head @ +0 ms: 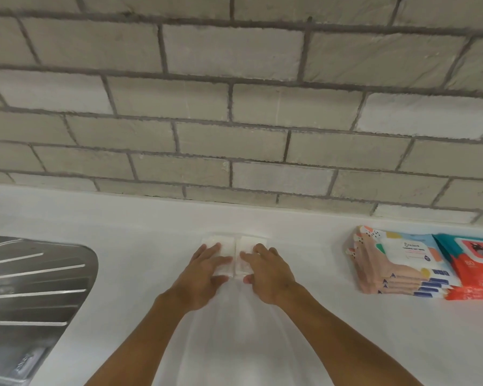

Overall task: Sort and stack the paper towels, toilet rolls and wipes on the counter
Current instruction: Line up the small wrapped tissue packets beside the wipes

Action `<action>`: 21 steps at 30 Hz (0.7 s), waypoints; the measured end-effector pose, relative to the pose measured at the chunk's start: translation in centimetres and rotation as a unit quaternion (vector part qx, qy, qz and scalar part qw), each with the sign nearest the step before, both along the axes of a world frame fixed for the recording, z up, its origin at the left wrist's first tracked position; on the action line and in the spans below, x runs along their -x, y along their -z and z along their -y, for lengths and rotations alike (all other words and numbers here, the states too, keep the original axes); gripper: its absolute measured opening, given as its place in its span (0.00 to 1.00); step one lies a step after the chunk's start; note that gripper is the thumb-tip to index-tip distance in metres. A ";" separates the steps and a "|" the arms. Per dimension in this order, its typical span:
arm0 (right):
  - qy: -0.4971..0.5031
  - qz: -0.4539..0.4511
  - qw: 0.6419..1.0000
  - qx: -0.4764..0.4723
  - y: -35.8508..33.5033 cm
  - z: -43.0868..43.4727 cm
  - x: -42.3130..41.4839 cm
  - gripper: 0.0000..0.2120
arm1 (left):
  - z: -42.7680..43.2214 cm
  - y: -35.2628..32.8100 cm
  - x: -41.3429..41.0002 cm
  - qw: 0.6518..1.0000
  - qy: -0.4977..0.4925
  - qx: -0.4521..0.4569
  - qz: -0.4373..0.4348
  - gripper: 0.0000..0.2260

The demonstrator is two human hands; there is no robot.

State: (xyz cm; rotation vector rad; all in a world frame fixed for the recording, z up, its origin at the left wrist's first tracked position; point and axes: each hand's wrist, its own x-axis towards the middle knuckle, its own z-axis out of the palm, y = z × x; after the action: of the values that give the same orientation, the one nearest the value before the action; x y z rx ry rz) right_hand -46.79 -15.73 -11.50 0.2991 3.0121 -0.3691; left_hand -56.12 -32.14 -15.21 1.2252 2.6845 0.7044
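1. White paper in two flat stacks lies side by side on the counter [313, 277], near the brick wall [234, 107].
2. The left hand [204, 277] presses straight fingers on the left stack [210, 242]; the right hand [268, 274] does likewise on the right stack [247, 243].
3. The wipes packs [399, 263] sit stacked well apart, to the right.

Bright, even light washes the white counter [140, 227] pale around the left hand [204, 277]; glare streaks the steel drainer [34, 274] to its left. Brick wall [234, 107] lines bow above (wide lens), everything slightly soft.
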 end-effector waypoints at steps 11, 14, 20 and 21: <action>-0.020 -0.002 1.000 -0.002 0.0 4.1 3.1 0.23 | 4.4 -1.1 2.5 0.999 -0.031 -0.010 0.026 0.20; -0.025 -0.005 1.000 0.000 0.0 5.3 4.0 0.22 | 5.7 -1.5 3.1 0.999 -0.025 -0.013 0.020 0.20; -0.029 -0.009 1.000 0.000 0.0 7.6 5.6 0.22 | 8.2 -2.0 4.6 1.000 -0.010 -0.015 0.011 0.20; -0.030 -0.010 0.999 0.000 0.0 7.9 5.8 0.22 | 8.6 -2.0 4.9 1.000 -0.008 -0.013 0.010 0.20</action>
State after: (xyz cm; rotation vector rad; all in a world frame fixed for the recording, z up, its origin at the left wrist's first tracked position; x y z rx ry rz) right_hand -52.59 -23.60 -11.50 0.2055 3.0322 -0.3701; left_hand -61.01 -40.75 -13.18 1.1968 2.6815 0.7513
